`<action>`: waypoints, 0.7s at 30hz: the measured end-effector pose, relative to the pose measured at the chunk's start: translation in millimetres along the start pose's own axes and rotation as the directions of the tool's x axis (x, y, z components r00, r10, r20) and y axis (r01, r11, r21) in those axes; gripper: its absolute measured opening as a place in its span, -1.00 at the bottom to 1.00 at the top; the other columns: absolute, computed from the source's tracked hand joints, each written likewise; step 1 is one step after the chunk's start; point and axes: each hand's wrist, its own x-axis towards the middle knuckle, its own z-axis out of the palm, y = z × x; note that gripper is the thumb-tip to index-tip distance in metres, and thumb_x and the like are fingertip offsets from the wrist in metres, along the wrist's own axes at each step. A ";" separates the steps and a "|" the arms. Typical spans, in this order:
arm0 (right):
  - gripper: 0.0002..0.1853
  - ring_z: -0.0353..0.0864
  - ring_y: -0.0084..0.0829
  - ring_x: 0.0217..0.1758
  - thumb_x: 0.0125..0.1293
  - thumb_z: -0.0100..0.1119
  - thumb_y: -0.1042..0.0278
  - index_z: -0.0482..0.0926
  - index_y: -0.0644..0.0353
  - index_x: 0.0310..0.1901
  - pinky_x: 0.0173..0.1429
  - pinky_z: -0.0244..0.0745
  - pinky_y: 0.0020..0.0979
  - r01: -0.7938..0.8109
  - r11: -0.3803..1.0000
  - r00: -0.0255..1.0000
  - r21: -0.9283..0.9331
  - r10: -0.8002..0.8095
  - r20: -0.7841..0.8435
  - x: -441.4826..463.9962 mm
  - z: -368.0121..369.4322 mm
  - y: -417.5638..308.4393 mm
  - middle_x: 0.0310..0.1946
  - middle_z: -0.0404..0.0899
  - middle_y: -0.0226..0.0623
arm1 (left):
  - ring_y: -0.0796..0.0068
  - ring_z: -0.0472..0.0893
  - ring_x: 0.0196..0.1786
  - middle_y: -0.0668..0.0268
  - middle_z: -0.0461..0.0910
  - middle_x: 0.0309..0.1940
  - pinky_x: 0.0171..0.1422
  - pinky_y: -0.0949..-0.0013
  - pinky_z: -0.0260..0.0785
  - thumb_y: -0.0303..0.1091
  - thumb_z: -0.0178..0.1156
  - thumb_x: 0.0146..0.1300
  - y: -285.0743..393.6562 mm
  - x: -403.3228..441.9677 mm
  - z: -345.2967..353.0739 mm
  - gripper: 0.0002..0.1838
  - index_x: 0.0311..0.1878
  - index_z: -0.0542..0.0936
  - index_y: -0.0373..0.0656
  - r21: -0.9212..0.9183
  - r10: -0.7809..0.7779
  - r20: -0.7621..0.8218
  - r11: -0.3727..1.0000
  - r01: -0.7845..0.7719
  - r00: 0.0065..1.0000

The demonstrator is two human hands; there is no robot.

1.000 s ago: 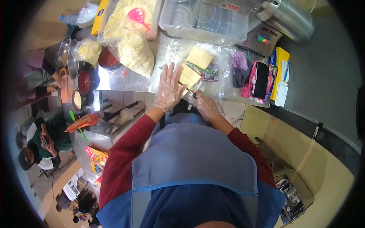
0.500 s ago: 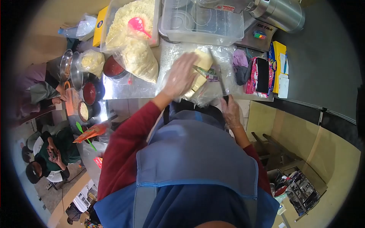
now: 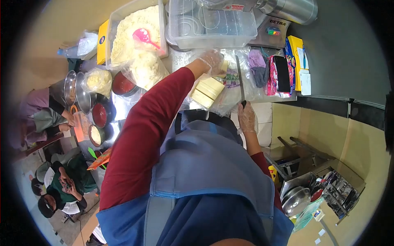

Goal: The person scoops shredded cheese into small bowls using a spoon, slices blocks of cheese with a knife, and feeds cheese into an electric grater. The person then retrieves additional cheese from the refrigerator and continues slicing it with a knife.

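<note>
My right hand (image 3: 247, 117), in a clear plastic glove, grips the dark handle of a long knife (image 3: 240, 78). Its blade points away from me, to the right of a pale yellow block (image 3: 208, 91) that looks like butter or cheese. The block lies in cut pieces on a clear plastic wrapper (image 3: 230, 96) with a purple and green print. Beyond it, my gloved left hand (image 3: 211, 60) is closed at the side of a separate pale yellow piece (image 3: 224, 69), its fingertips partly hidden.
A tub of pale crumbly food (image 3: 110, 39) with a pink scoop (image 3: 143, 36) stands at the back left, beside a clear plastic bin (image 3: 213, 41). Bagged crumbs (image 3: 145, 70) sit nearer. Cloths and a phone (image 3: 281, 74) lie right. Other people work or sit at left.
My left hand has moved from lying flat over the block to its far end, and a piece there is now apart. The knife has swung clear of the block, to the right.
</note>
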 end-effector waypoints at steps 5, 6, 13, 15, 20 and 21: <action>-0.57 0.51 0.29 -0.12 0.43 -0.04 0.07 0.39 0.41 -0.10 -0.04 0.38 0.08 -0.043 0.999 0.999 0.012 0.043 0.012 1.4 2.1 -1.5 -0.26 0.53 0.33 | 0.01 0.59 0.01 -0.05 0.58 -0.08 0.11 0.10 0.44 0.30 0.14 0.16 2.5 -4.2 5.3 -0.24 0.12 0.43 -0.23 -0.176 0.035 0.001 0.984 -0.034 0.999; -0.58 0.52 0.28 -0.14 0.42 -0.03 0.08 0.39 0.40 -0.12 -0.05 0.38 0.08 -0.037 0.999 0.999 0.002 0.037 0.007 2.4 2.4 -2.2 -0.28 0.53 0.32 | -0.01 0.58 0.01 -0.06 0.57 -0.07 0.10 0.09 0.44 0.30 0.14 0.16 2.3 -3.2 8.7 -0.24 0.14 0.40 -0.22 -0.250 0.048 0.020 0.967 -0.041 0.999; -0.66 0.58 0.23 -0.29 0.40 -0.01 0.15 0.35 0.31 -0.07 -0.17 0.43 0.12 0.129 0.976 0.990 -0.177 -0.117 0.072 9.7 -20.4 -7.8 -0.40 0.58 0.19 | 0.01 0.59 -0.07 0.01 0.58 -0.15 0.07 0.09 0.43 0.27 0.22 0.09 15.5 -24.0 -3.1 -0.26 0.10 0.43 -0.19 -0.282 -0.048 -0.125 0.959 0.011 0.991; -0.67 0.59 0.22 -0.34 0.39 0.01 0.16 0.34 0.28 -0.05 -0.21 0.43 0.13 0.162 0.948 0.987 -0.274 -0.153 0.055 17.1 -26.1 -9.3 -0.44 0.59 0.15 | 0.05 0.58 -0.05 0.07 0.58 -0.13 0.13 0.10 0.40 0.25 0.26 0.05 28.1 -48.0 -21.5 -0.25 0.13 0.45 -0.17 -0.132 0.086 -0.092 0.986 -0.098 0.992; -0.66 0.59 0.14 -0.19 0.34 0.08 0.22 0.36 0.30 -0.01 -0.10 0.44 0.05 0.317 0.919 0.948 -0.236 -0.302 0.099 50.7 -29.8 -16.5 -0.30 0.58 0.14 | 0.03 0.26 0.37 0.06 0.31 0.29 0.39 0.06 0.18 0.14 0.23 0.15 45.8 -101.5 7.2 -0.22 0.33 0.33 -0.15 -0.123 0.045 -0.252 0.989 -0.078 0.967; -0.66 0.57 0.12 -0.13 0.31 0.09 0.25 0.39 0.30 0.00 -0.06 0.43 0.01 0.399 0.886 0.916 -0.236 -0.397 0.058 57.2 -27.9 -17.0 -0.24 0.56 0.14 | 0.01 0.18 0.44 0.05 0.23 0.37 0.45 0.05 0.13 0.11 0.22 0.18 48.1 -106.4 12.2 -0.19 0.38 0.27 -0.16 -0.132 0.050 -0.303 0.987 -0.094 0.952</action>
